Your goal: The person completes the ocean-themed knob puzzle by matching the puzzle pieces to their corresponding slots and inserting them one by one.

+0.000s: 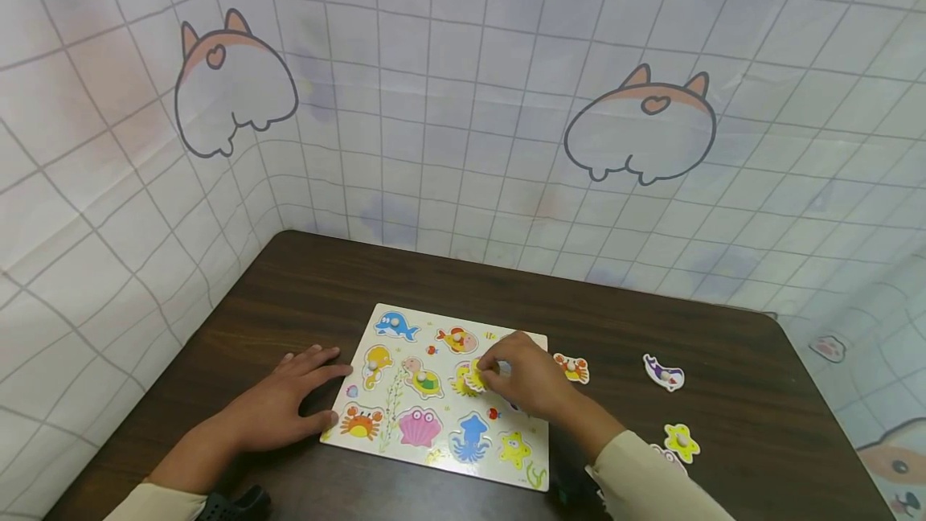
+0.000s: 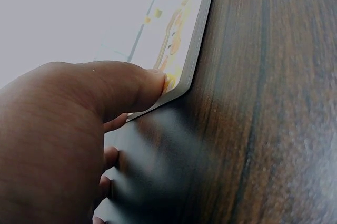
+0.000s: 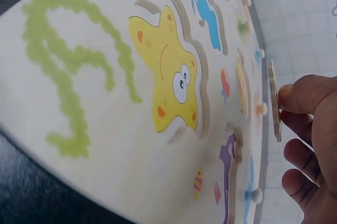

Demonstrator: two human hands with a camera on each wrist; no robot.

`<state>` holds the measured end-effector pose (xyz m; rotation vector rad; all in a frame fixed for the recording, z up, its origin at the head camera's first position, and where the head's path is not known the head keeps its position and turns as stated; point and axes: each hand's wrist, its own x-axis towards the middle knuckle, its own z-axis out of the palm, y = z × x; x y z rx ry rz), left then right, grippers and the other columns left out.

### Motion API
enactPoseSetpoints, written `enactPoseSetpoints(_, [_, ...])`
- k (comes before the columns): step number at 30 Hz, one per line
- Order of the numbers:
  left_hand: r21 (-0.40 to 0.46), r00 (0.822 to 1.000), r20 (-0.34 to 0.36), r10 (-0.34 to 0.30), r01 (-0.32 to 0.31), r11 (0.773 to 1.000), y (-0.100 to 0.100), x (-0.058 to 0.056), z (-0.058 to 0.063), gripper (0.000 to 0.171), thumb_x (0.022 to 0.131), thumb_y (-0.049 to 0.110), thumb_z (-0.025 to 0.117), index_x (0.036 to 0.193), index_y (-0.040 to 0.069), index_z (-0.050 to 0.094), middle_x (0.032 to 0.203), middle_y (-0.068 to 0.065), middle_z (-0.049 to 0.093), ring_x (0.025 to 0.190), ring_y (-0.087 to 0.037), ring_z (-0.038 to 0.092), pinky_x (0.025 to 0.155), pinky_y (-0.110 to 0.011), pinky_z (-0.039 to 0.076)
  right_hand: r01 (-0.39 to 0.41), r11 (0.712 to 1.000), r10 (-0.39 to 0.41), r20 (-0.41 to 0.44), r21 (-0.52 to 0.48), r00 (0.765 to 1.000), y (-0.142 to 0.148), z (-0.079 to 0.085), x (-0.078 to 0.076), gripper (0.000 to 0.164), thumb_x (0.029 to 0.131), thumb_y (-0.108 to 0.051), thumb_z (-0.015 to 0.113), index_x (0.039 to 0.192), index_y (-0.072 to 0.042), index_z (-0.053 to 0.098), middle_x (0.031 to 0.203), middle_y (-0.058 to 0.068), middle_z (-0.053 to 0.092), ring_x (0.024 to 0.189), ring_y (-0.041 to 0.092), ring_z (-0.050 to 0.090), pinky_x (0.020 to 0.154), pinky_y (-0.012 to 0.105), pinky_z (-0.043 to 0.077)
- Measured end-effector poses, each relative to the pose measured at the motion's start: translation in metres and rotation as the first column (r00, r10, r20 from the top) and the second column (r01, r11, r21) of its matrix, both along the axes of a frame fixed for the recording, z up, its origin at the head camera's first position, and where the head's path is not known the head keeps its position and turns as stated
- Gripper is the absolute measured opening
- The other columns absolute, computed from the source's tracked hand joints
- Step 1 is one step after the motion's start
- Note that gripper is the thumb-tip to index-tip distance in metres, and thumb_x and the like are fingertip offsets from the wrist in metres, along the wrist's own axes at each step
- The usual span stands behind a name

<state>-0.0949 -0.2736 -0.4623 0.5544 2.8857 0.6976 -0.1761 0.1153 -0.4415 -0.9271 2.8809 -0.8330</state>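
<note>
A white wooden knob puzzle board printed with sea animals lies on the table. My left hand rests at its left edge, fingers extended; in the left wrist view the thumb presses on a board corner. My right hand pinches a yellow puzzle piece over a yellow recess. The right wrist view shows this piece edge-on, held apart from the board. Knobbed blue whale, fish, seahorse and turtle pieces sit in the board.
Right of the board lie a crab piece, a purple-and-white sea animal piece and a yellow starfish piece. A pinkish piece is partly behind the right sleeve. Patterned curtain surrounds the dark wooden table.
</note>
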Motion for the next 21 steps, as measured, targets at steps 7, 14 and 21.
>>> enactPoseSetpoints(7, [0.004, 1.0, -0.002, -0.003, 0.003, 1.0, 0.0, 0.0, 0.001, 0.065, 0.093, 0.052, 0.069, 0.15, 0.023, 0.054, 0.161, -0.011, 0.038, 0.149, -0.043, 0.027, 0.115, -0.072, 0.017, -0.033, 0.999, 0.033, -0.005, 0.002, 0.999, -0.006, -0.004, -0.002, 0.005, 0.091, -0.02, 0.079, 0.096, -0.023, 0.079, 0.092, -0.018, 0.067, 0.102, 0.009, 0.056, 0.087, 0.035, 0.054])
enactPoseSetpoints(14, [0.002, 1.0, -0.002, 0.001, -0.001, 1.0, 0.001, 0.0, 0.001, 0.065, 0.093, 0.052, 0.069, 0.149, 0.023, 0.054, 0.161, -0.011, 0.038, 0.15, -0.043, 0.027, 0.115, -0.072, 0.017, -0.043, 0.998, 0.044, -0.006, 0.041, 0.999, -0.015, -0.006, -0.001, 0.004, 0.092, -0.023, 0.077, 0.096, -0.023, 0.079, 0.094, -0.017, 0.067, 0.101, 0.009, 0.055, 0.088, 0.036, 0.054])
enactPoseSetpoints(21, [0.005, 1.0, -0.008, 0.002, -0.001, 1.0, 0.002, 0.001, 0.004, 0.065, 0.093, 0.05, 0.071, 0.149, 0.022, 0.054, 0.161, -0.013, 0.038, 0.149, -0.044, 0.028, 0.115, -0.071, 0.018, -0.025, 0.997, 0.025, 0.008, 0.076, 1.0, -0.021, -0.007, -0.002, 0.004, 0.092, -0.025, 0.077, 0.095, -0.022, 0.079, 0.094, -0.017, 0.069, 0.101, 0.011, 0.056, 0.088, 0.036, 0.054])
